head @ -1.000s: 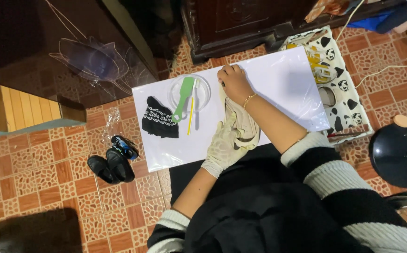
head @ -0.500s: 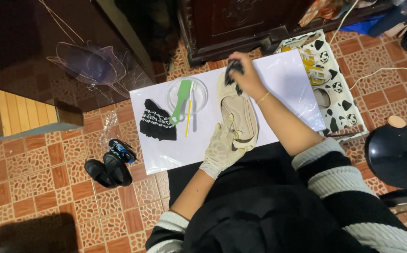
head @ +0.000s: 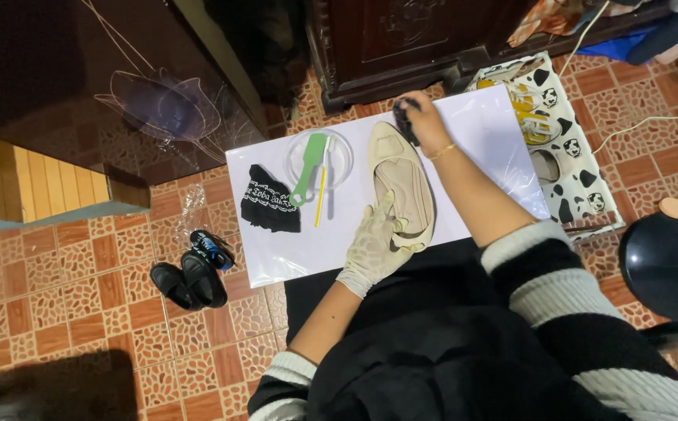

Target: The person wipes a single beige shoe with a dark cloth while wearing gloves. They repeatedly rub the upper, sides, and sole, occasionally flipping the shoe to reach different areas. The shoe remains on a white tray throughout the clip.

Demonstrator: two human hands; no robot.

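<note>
While the beige flat shoe [head: 403,187] lies sole-side up on the white sheet [head: 495,132] spread over the tiled floor, it is pinned near its heel end by the gloved left hand [head: 376,243], whose fingers are spread flat over the sole. The far end, at the toe, is worked by the bare right hand [head: 424,121], which is closed around a small dark brush or cloth [head: 406,117]; which of the two cannot be told. For this step to be done well, the shoe is best kept pressed flat so that it does not slide, and the dark tool is best drawn in short strokes across the toe, kept on the sole and off the sheet. To the left, a green brush [head: 308,168] rests across a clear round dish [head: 342,156], beside a black folded cloth [head: 267,204].

Against the frame of a second ago, the right hand is seen farther from the body, at the shoe's far tip instead of its middle, and now holding the dark tool.
</note>
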